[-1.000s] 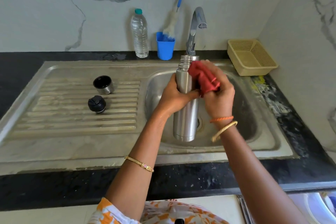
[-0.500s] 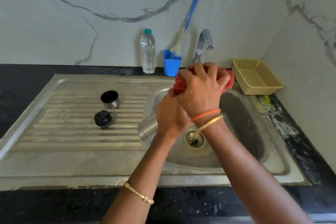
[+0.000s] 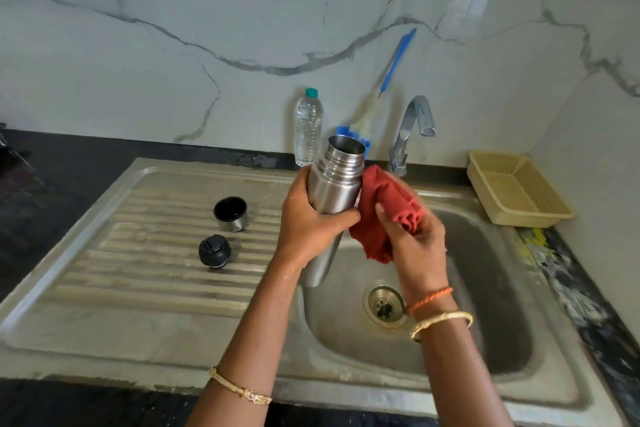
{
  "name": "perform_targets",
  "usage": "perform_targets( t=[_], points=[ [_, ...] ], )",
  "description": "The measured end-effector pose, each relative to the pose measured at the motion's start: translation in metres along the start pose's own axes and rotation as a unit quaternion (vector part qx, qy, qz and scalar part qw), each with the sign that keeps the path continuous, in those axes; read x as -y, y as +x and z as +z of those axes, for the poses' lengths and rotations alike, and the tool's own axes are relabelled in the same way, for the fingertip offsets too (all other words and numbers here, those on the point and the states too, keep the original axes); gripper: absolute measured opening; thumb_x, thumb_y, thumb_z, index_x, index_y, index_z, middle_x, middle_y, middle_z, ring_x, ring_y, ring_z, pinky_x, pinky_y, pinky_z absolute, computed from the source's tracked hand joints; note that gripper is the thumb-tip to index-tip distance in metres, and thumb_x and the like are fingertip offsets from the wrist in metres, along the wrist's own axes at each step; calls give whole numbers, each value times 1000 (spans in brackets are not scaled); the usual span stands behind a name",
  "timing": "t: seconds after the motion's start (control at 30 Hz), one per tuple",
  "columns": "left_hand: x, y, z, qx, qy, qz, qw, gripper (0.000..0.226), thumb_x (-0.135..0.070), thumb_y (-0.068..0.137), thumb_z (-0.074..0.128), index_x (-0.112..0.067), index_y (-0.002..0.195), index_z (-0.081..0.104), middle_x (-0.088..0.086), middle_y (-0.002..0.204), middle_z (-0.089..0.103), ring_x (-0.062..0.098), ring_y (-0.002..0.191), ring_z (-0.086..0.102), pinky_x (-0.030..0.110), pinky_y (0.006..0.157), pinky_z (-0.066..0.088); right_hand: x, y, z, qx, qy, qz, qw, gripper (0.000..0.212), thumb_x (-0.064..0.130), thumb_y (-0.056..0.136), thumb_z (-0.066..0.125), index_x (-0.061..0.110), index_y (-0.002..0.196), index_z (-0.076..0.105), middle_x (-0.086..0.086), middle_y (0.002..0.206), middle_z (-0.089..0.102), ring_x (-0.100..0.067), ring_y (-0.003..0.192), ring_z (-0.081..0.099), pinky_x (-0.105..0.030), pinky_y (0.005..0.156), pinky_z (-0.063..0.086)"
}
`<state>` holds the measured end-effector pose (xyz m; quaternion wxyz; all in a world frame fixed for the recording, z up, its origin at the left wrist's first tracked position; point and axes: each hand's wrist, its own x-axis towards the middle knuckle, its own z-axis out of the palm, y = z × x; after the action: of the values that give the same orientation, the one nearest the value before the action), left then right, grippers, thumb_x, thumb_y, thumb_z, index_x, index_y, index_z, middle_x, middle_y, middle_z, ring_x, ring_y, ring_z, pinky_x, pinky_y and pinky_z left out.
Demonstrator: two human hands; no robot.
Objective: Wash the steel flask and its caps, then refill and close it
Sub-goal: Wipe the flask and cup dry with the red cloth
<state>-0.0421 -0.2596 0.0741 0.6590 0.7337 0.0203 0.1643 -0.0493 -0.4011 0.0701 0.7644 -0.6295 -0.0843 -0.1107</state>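
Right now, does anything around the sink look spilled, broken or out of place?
Nothing stands out. The left hand holds the open flask over the sink, the right hand holds the red cloth, and both caps sit on the drainboard.

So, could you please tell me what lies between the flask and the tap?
In the head view, only the red cloth, held in the right hand, sits between the flask and the tap.
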Motion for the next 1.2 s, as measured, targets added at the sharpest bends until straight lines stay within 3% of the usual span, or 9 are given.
perform_targets(
  t=[0.13, 0.27, 0.4, 0.5, 0.63, 0.8, 0.93, 1.03, 1.2],
  points=[
    [-3, -2, -11, 125, -11, -50, 991, 52, 4, 64, 83, -27, 98, 58, -10, 83, 69, -1, 70, 66, 12, 59, 49, 13, 47, -2, 95, -25, -34, 995, 35, -5, 81, 59, 10, 113, 61, -4, 108, 67, -13, 102, 63, -31, 93, 50],
    [-7, -14, -8, 238, -46, -104, 965, 59, -22, 45, 84, -13, 101, 67, -2, 87, 73, 14, 83, 68, 26, 73, 56, 27, 89, -11, 338, -23, 73, 938, 35, -6, 78, 56, 9, 110, 62, 4, 90, 72, -9, 81, 68, -24, 70, 54],
    [1, -17, 3, 281, -34, -126, 951, 66, -25, 41, 83, -18, 103, 65, -5, 89, 72, 11, 83, 68, 24, 73, 55, 15, 101, -9, 417, -90, 87, 900, 37, 2, 76, 55, 23, 99, 74, 2, 102, 70, -28, 93, 62, -58, 80, 44],
    [8, -14, 10, 241, -45, -121, 962, 56, -12, 49, 83, -19, 102, 65, -6, 88, 73, 9, 83, 68, 22, 73, 55, 9, 97, -13, 361, -49, 103, 925, 42, -5, 72, 54, 17, 102, 73, 0, 105, 70, -21, 94, 64, -38, 77, 52],
    [16, -7, 14, 147, -90, -124, 977, 56, -13, 53, 84, -16, 106, 67, 0, 96, 75, 14, 89, 71, 27, 79, 56, -7, 67, -11, 182, 2, 112, 977, 46, -14, 83, 47, 13, 117, 62, -4, 107, 69, -17, 100, 65, -35, 83, 52],
    [25, -1, 21, 83, -128, -127, 980, 74, -49, 48, 87, -22, 113, 65, -3, 103, 75, 11, 100, 69, 26, 86, 53, -3, 17, 3, 21, 108, 85, 990, 41, -4, 88, 54, 24, 115, 66, -2, 120, 67, -14, 113, 61, -29, 91, 51],
    [29, 8, 27, 30, -158, -142, 977, 92, -85, 41, 72, -25, 111, 65, -1, 104, 74, 16, 102, 69, 33, 90, 55, 17, 6, 20, 45, 77, -37, 995, 46, 0, 79, 60, 7, 124, 60, -5, 129, 61, -17, 125, 53, -37, 108, 41],
    [24, 14, 32, 32, -199, -141, 969, 75, -75, 83, 45, -18, 132, 56, 5, 125, 66, 18, 115, 63, 42, 103, 48, 21, 12, 37, 71, -7, -79, 994, 53, 27, 77, 63, 4, 124, 59, -4, 136, 55, -15, 137, 38, -38, 116, 29],
    [25, 13, 31, 71, -275, -154, 946, 101, -80, 69, 38, -16, 147, 35, -11, 136, 52, -4, 111, 59, 9, 79, 48, 6, 19, 45, 66, -170, -225, 957, 20, 25, 85, 66, 9, 96, 71, 0, 128, 58, -1, 131, 41, -50, 113, 27]
  ],
)
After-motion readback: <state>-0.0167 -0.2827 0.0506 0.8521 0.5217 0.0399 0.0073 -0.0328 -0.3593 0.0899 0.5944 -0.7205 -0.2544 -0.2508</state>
